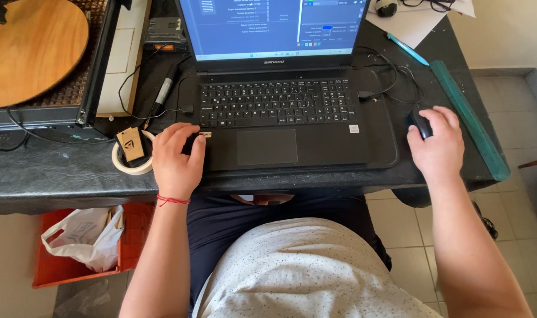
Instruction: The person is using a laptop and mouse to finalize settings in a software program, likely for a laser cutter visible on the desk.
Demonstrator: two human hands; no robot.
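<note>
The mouse sits on the dark desk just right of the laptop, mostly covered by the right hand. That hand lies cupped over it, fingers draped forward and palm down — closed loosely around the mouse, only its black front end showing. A thin cable loops from the mouse area toward the laptop's right side.

The left hand rests on the laptop's lower left corner, beside the touchpad, fingers curled loosely with nothing held; the fingertips touch the palm rest below the keyboard. A red thread bracelet circles that wrist.

Just left of the left hand lies a tape roll with a small wooden tag lying across it. Above these a black pen-like tool lies at a slant, wired to the laptop.

Farther out — a round wooden disc at the upper left lies on a dark-framed machine bed, a green ruler runs along the desk's right edge, and a blue pen lies near white paper. Under the desk at left stands a red crate holding a white plastic bag.
</note>
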